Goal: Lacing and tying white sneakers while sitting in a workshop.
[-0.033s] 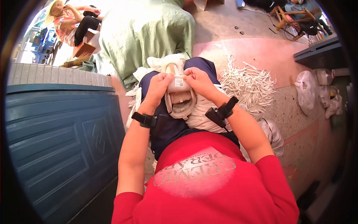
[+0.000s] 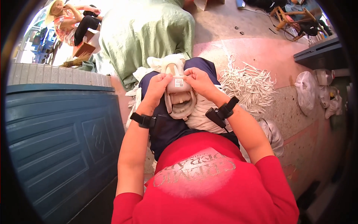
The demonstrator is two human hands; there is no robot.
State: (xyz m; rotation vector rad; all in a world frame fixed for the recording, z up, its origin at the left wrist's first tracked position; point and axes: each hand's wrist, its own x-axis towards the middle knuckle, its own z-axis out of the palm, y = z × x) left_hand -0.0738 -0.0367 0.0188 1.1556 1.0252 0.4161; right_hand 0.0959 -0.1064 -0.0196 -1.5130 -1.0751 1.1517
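Note:
My left hand (image 2: pixel 158 87) and my right hand (image 2: pixel 197 80) both pinch the top of a cream-coloured shoe piece (image 2: pixel 181 104) held over my lap. It has a looped strap shape and a small square label between my fingertips. More cream pieces (image 2: pixel 203 117) lie on my dark blue trousers under my right forearm, and another (image 2: pixel 164 61) lies beyond my knees. Each wrist carries a black band.
A pile of white strips (image 2: pixel 248 84) lies on the floor to my right. A green cloth (image 2: pixel 149 33) covers something ahead. A blue panelled door (image 2: pixel 56 142) lies at my left. Another person (image 2: pixel 71 22) sits far left. White bags (image 2: pixel 309 93) are at the right.

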